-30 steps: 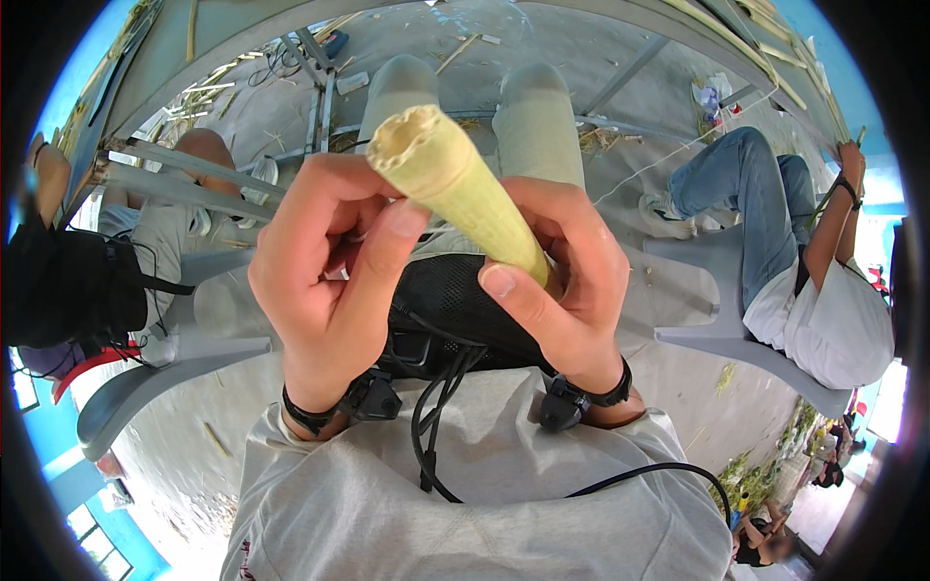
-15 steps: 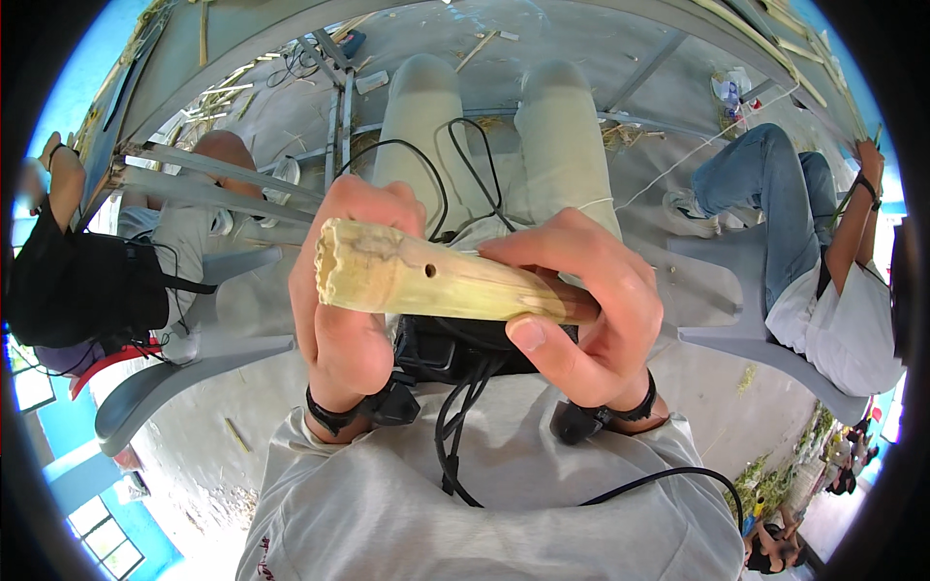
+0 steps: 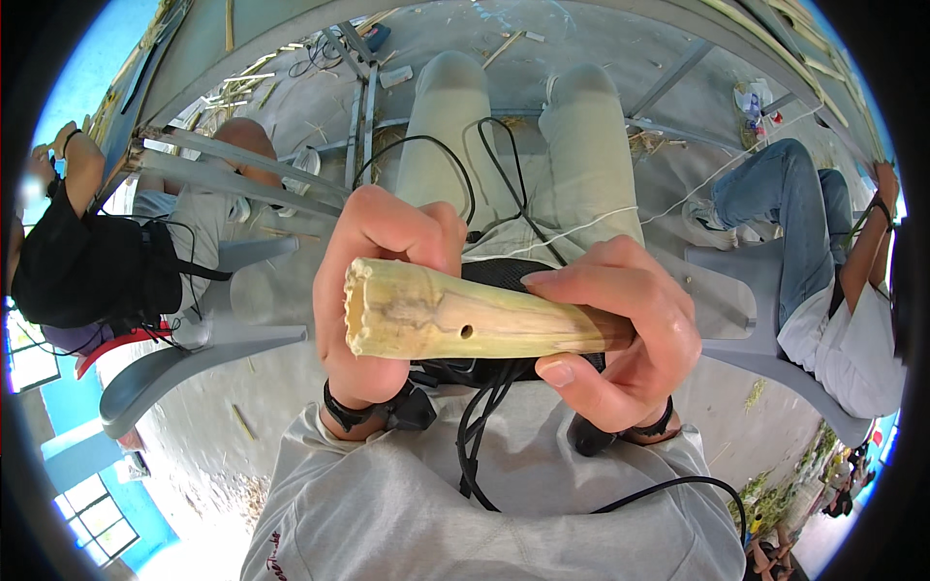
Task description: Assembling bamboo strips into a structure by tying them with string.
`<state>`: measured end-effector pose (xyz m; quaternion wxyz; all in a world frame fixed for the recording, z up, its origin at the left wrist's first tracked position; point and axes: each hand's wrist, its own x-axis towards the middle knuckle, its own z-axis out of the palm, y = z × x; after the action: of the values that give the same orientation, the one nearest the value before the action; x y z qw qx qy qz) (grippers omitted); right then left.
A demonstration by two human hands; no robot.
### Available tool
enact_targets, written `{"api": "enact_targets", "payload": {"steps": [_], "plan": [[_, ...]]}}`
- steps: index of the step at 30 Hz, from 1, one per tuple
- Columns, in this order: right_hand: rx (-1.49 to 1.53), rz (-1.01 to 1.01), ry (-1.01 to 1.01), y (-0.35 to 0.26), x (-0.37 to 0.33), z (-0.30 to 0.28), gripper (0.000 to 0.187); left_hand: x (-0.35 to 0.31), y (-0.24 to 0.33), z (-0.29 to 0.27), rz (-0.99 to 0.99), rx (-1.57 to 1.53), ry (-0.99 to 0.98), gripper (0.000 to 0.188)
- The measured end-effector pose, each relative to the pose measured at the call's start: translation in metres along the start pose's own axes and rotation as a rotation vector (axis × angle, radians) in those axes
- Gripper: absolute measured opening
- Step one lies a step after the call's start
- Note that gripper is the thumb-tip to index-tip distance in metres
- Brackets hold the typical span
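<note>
Well, tube (image 3: 426,315): pale yellow-green and hollow, held crosswise above the person's lap, its wide, ragged rim to the left, its narrow, browner end to the right, a small dark hole (image 3: 467,331) showing in its wall.
Right hand (image 3: 661,334): thumb and forefinger close on the narrow end, one at each side, the other fingers curled behind.
Left hand (image 3: 378,232): fingers bent, tucked behind the wide end; the tube covers the thumb and fingertips, so I cannot tell how firmly they hold it.
Wrists: black bands (image 3: 351,414) around both.
Lap: light trousers (image 3: 446,126), with black cords (image 3: 475,416) at the waist.
Neighbours: someone in a black top (image 3: 92,271) to the left, someone in jeans (image 3: 775,213) to the right.
Far side: a grey table (image 3: 194,73) strewn with strips.
</note>
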<state>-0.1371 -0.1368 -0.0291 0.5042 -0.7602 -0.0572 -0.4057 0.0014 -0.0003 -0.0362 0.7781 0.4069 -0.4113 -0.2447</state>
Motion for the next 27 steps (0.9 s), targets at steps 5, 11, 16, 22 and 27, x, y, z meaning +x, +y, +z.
{"api": "enact_targets", "payload": {"steps": [5, 11, 16, 22, 27], "plan": [[0.01, -0.006, 0.001, 0.0012, -0.0005, -0.0001, 0.038, -0.0012, 0.0015, 0.0016, -0.025, -0.149, 0.091, 0.037], [0.015, -0.033, -0.006, 0.0026, -0.0002, 0.0007, 0.041, -0.0003, -0.0004, -0.0035, 0.031, -0.006, -0.057, 0.042], [-0.026, -0.097, -0.046, 0.0055, -0.0002, 0.0003, 0.04, -0.0045, -0.0009, 0.0045, -0.04, -0.028, 0.118, 0.044], [-0.049, -0.116, -0.052, 0.0067, -0.002, -0.0004, 0.041, -0.0004, -0.0009, 0.0035, 0.005, -0.09, 0.033, 0.034], [-0.047, -0.124, -0.053, 0.0063, -0.0017, -0.0009, 0.042, 0.0009, 0.0021, 0.004, -0.052, -0.154, 0.022, 0.032]]}}
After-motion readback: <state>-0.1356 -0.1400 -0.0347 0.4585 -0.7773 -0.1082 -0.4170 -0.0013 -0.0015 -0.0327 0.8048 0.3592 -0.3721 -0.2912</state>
